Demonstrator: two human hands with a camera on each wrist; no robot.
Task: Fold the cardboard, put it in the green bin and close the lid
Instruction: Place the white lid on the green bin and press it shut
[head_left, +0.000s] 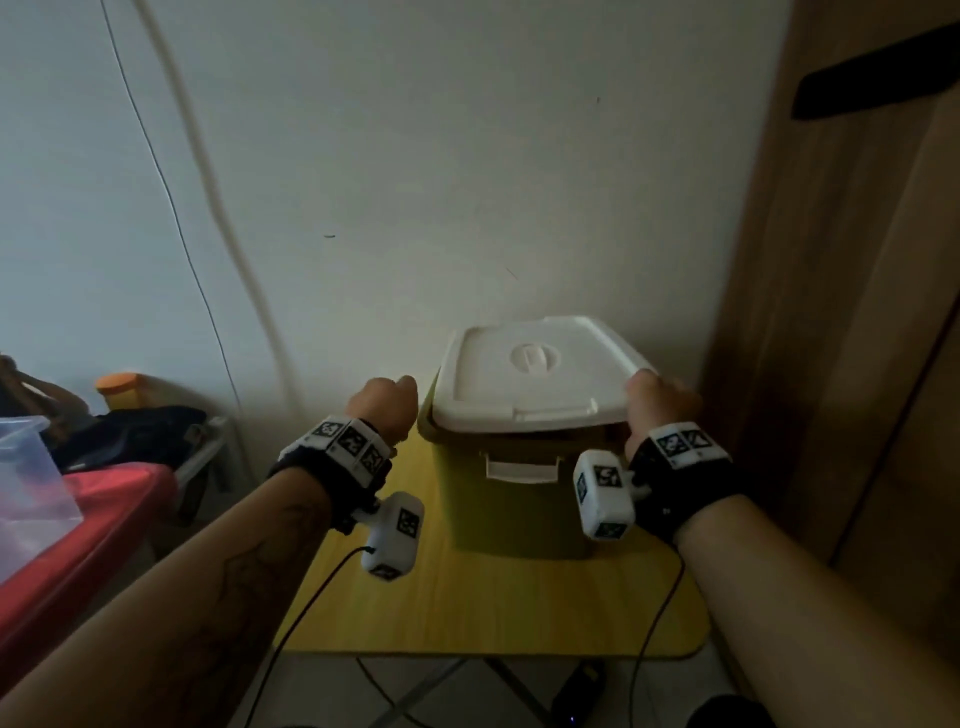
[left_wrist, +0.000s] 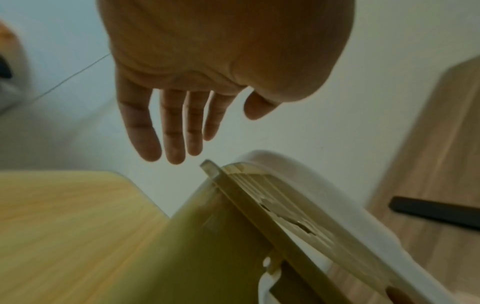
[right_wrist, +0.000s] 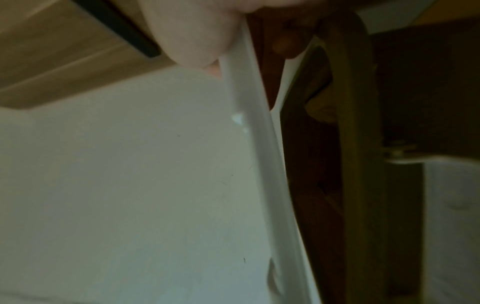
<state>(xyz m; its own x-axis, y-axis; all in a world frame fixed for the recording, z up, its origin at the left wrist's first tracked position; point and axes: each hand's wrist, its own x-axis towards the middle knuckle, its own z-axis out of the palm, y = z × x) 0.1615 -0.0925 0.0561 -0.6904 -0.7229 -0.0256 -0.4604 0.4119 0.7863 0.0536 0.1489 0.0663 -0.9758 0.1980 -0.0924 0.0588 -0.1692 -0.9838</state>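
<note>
Bin (head_left: 511, 499) stands on the yellow table (head_left: 467, 613), pushed back near the wall (head_left: 467, 156), a wooden door (head_left: 857, 260) just to its right. Green body, white lid (head_left: 524, 374).

Lid lies over the mouth but not seated: its right side rides higher than the rim, and a dark gap shows under the near right edge. Long axis of the lid runs left to right across the person's front. Judged step: closing. The coming move seems to turn on that raised right edge coming straight down onto the rim.

Cardboard is not plainly seen in any view. Brown shapes show through the gap in the right wrist view; whether they are the cardboard cannot be told. Presumably it is already inside.

Right hand (head_left: 657, 410) is the nearer one, at the lid's right front corner. Thumb (right_wrist: 197, 37) presses on the top face; the other fingers go under the edge, so it grips the lid there.

Left hand (head_left: 387, 405) hangs just beside the bin's left side, apart from it. In the left wrist view its fingers (left_wrist: 171, 131) hang nearly straight and relaxed above the rim corner, holding nothing.

Risk, as a judgement: pressed from the right side alone, the lid may tilt or skew off the left rim; the free left hand is placed to steady it.
</note>
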